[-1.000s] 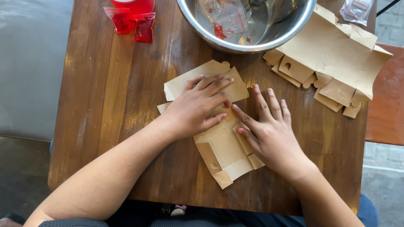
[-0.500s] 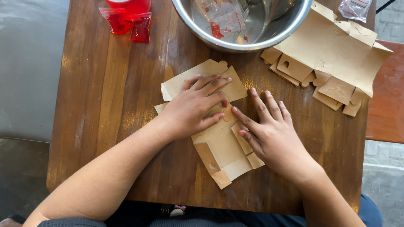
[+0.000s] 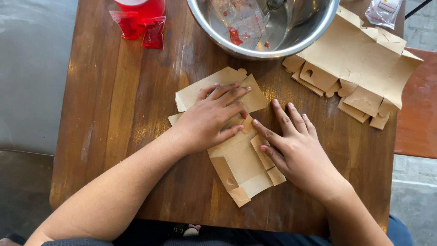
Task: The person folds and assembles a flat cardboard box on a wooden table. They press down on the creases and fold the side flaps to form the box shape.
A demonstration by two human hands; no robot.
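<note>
A flat brown cardboard box blank (image 3: 241, 168) lies unfolded on the wooden table (image 3: 114, 118). My left hand (image 3: 209, 119) presses flat on its upper part, fingers spread over the top flaps. My right hand (image 3: 293, 146) rests palm down on the blank's right side, its thumb and index finger touching a side flap near the middle fold. Neither hand grips anything; both press the cardboard onto the table.
A stack of more flat cardboard blanks (image 3: 359, 68) lies at the upper right. A large steel bowl (image 3: 273, 43) holding clear wrappers stands at the top centre. Red sauce packets (image 3: 143, 29) sit at the top left. A clear packet (image 3: 384, 11) lies far top right.
Both hands stay pressed on the blank, almost in the same place. The right hand's fingers have slid slightly along the side flap.
</note>
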